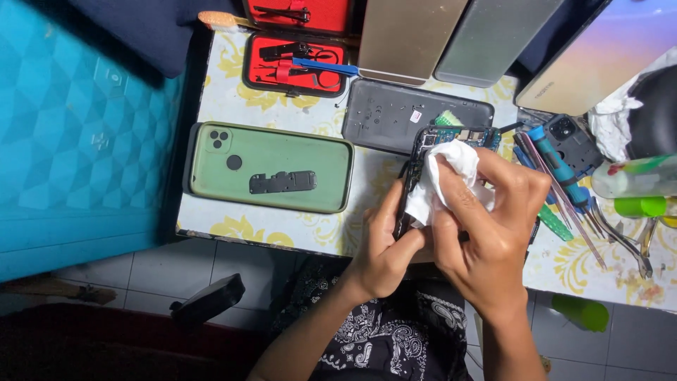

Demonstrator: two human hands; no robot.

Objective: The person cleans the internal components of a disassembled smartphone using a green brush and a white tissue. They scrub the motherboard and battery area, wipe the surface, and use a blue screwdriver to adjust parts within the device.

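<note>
A table (296, 233) with a yellow flower pattern bears a green phone back (271, 166) with a small black part (282, 182) lying on it, a dark back cover (395, 113) and a red tool case (296, 63). At the table's near edge the left hand (384, 247) grips the opened phone (451, 135) by its side. The right hand (486, 219) is closed on a white cloth (451, 173) pressed against the phone's exposed inside.

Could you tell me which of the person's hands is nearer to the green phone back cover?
Left. The left hand grips the opened phone just right of the green phone back cover; the right hand is farther right, pressing a white tissue.
</note>
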